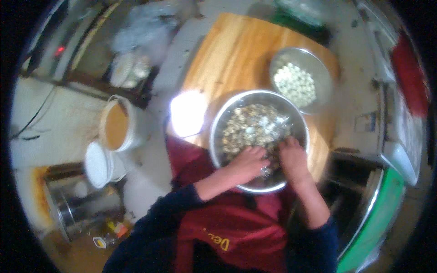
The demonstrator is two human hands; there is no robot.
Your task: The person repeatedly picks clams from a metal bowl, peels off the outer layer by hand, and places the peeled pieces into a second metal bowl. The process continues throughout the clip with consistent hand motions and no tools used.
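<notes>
A large steel bowl sits at the near edge of the wooden table. Inside it is a mass of small mottled brown and cream pieces, possibly quail eggs, with a shiny glare at the right that could be liquid or clear film. My left hand reaches into the bowl's near side, fingers bent down onto the pieces. Close by on the right, my right hand dips in past the rim with its fingertips low among them. Blur hides whether either hand grips a piece. Behind stands a second steel bowl holding pale round pieces.
The wooden table carries both bowls and a glaring white flat object. Left on the floor are a white bucket, a white-lidded tub and a metal pot. A green-edged unit stands at the right.
</notes>
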